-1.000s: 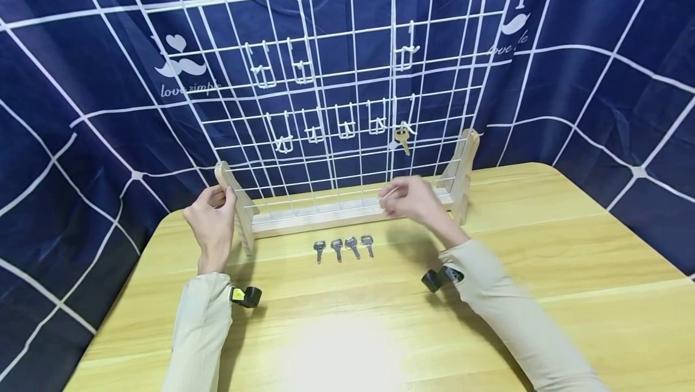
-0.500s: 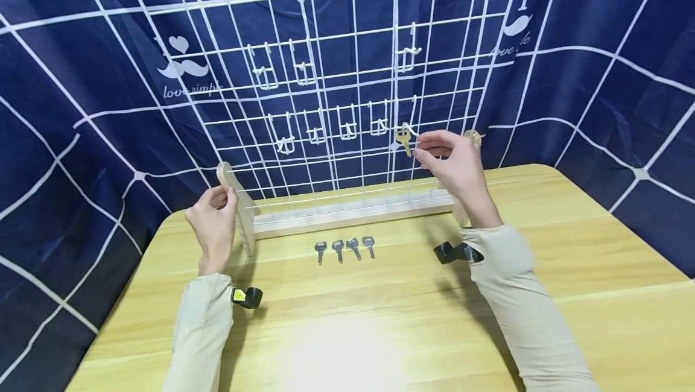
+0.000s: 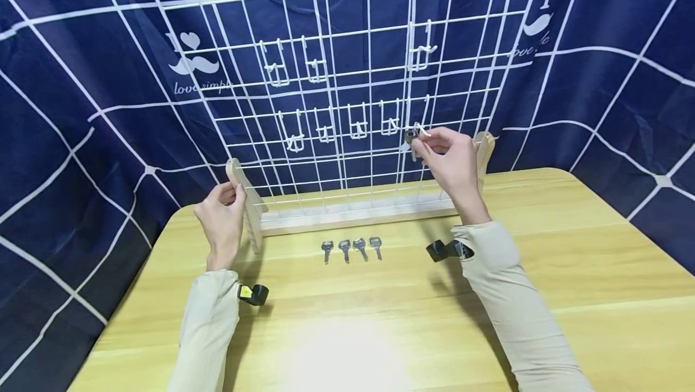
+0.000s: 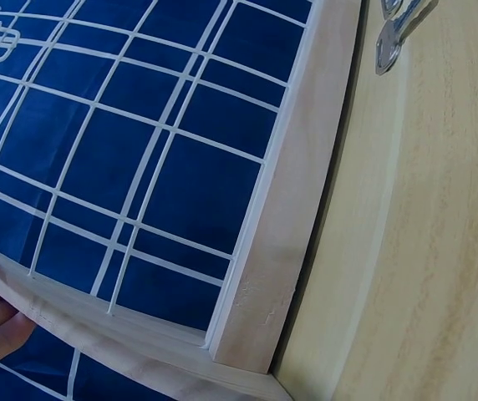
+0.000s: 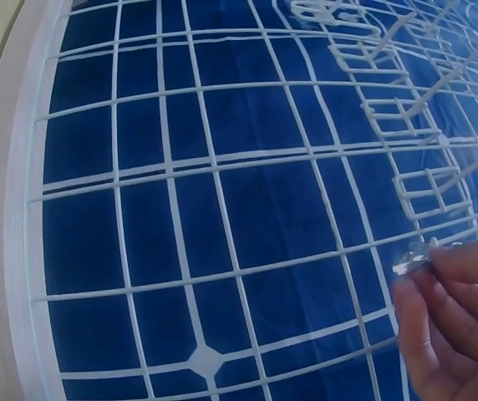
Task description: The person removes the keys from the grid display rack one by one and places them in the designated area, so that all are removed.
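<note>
In the head view a key (image 3: 409, 137) is at the rightmost hook (image 3: 422, 131) of the lower row on the white wire grid. My right hand (image 3: 453, 160) pinches it between thumb and fingertips, partly hiding it. Shiny metal (image 5: 412, 259) shows between those fingers in the right wrist view. My left hand (image 3: 222, 217) grips the edge of the grid's wooden side stand (image 3: 251, 217), thumb on one side and fingers on the other. Several silver keys (image 3: 344, 248) lie in a row on the table in front of the stand.
More white hooks (image 3: 358, 129) hang on the wire grid (image 3: 371, 84), in an upper and a lower row. A wooden base bar (image 3: 347, 216) runs along the grid's bottom. Dark blue cloth (image 3: 613, 108) surrounds the yellow wooden table (image 3: 570, 247).
My right hand has risen from near the base bar to the rightmost lower hook and now pinches the key there. My left hand keeps its grip on the stand. The head view has shifted slightly.
</note>
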`<state>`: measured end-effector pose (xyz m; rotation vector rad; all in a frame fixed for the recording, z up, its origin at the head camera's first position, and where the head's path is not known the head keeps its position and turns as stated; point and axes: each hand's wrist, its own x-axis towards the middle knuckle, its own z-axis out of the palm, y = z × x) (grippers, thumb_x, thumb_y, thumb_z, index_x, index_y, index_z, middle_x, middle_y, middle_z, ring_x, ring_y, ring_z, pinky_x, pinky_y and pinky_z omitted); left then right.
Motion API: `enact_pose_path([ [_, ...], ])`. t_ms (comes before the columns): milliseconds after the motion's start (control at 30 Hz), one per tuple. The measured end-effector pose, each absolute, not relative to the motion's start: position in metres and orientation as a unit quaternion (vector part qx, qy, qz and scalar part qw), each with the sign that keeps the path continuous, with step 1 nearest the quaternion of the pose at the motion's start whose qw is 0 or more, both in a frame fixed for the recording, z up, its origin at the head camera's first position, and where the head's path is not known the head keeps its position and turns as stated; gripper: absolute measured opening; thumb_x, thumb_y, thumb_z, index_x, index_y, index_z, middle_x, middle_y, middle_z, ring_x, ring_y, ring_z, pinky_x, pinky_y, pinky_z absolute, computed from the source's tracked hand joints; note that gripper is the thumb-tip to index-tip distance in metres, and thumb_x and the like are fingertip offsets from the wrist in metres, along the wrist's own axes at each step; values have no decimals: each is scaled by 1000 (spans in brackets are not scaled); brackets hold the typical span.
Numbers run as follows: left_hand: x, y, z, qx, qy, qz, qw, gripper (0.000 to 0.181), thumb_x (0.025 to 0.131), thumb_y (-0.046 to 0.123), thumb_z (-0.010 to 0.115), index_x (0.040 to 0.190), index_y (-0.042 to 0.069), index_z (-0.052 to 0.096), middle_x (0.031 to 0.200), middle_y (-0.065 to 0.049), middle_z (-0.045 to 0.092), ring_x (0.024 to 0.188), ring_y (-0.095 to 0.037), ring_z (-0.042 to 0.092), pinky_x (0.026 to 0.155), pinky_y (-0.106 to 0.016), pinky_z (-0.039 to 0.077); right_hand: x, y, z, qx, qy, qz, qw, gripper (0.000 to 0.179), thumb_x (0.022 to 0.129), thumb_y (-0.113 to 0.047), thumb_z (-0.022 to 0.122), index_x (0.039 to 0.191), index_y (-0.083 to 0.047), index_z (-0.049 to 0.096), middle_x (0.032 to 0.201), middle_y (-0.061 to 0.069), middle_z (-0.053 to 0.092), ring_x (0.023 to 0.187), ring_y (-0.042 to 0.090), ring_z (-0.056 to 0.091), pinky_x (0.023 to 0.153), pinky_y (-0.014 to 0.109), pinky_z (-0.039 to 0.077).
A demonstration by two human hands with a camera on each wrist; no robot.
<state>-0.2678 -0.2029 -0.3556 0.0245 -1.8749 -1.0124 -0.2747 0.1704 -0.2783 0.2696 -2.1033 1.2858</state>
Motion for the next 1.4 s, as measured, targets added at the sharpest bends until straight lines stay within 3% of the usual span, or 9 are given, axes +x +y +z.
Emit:
enact_pose_path([
  [267, -267, -202, -355, 18, -771, -417, 480, 17, 83, 4, 64, 91, -9, 72, 78, -21, 72, 68, -33, 70, 61, -1, 36, -271, 167, -274, 132, -764, 563, 286, 22, 88, -11, 70, 98, 9, 66, 81, -1, 68, 68, 3, 64, 63, 19, 53],
  [500, -267, -202, -352, 19, -770, -419, 480, 17, 84, 4, 64, 91, -9, 72, 78, -21, 72, 69, -34, 70, 62, -2, 37, -265, 162, -276, 147, -723, 622, 263, 21, 88, -7, 69, 99, 10, 64, 88, 6, 72, 73, 6, 65, 68, 21, 54],
  [800, -265, -201, -354, 18, -773, -425, 471, 18, 84, 5, 64, 92, -10, 71, 79, -21, 71, 70, -34, 70, 61, -2, 39, -258, 166, -281, 144, -694, 647, 280, 11, 87, -3, 68, 94, 5, 65, 84, -3, 71, 70, 8, 65, 64, 20, 53],
  [867, -264, -201, -354, 20, -776, -421, 470, 19, 84, 6, 65, 92, -10, 71, 79, -21, 72, 69, -29, 70, 61, -3, 39, -256, 168, -282, 147, -687, 651, 288, 9, 87, -2, 68, 93, 4, 65, 83, -5, 70, 69, 7, 64, 64, 21, 53],
  [967, -263, -201, -353, 22, -777, -420, 468, 19, 84, 8, 65, 91, -9, 72, 79, -21, 72, 65, -4, 65, 62, -3, 39, -254, 171, -283, 154, -674, 659, 296, 7, 87, 1, 67, 93, 4, 66, 81, -6, 69, 67, 8, 64, 63, 21, 53],
  [1100, -263, -201, -353, 21, -773, -421, 473, 18, 83, 6, 65, 90, -9, 72, 77, -21, 71, 64, -9, 67, 62, -2, 39, -250, 174, -282, 160, -665, 663, 306, 9, 86, 1, 68, 93, 8, 65, 80, -2, 68, 65, 8, 62, 62, 21, 52],
  [1200, -263, -202, -353, 22, -774, -420, 474, 16, 83, 3, 65, 91, -9, 72, 77, -21, 71, 67, -29, 68, 62, -2, 39, -247, 175, -281, 166, -652, 671, 312, 8, 85, 2, 69, 92, 7, 66, 80, 0, 68, 63, 7, 61, 61, 22, 52],
  [1400, -262, -201, -352, 26, -777, -417, 471, 17, 83, 5, 66, 91, -9, 72, 78, -20, 72, 65, -9, 63, 62, -2, 40, -241, 175, -277, 179, -621, 691, 323, 11, 84, 8, 67, 89, -2, 68, 78, -1, 69, 62, 8, 61, 59, 20, 51],
])
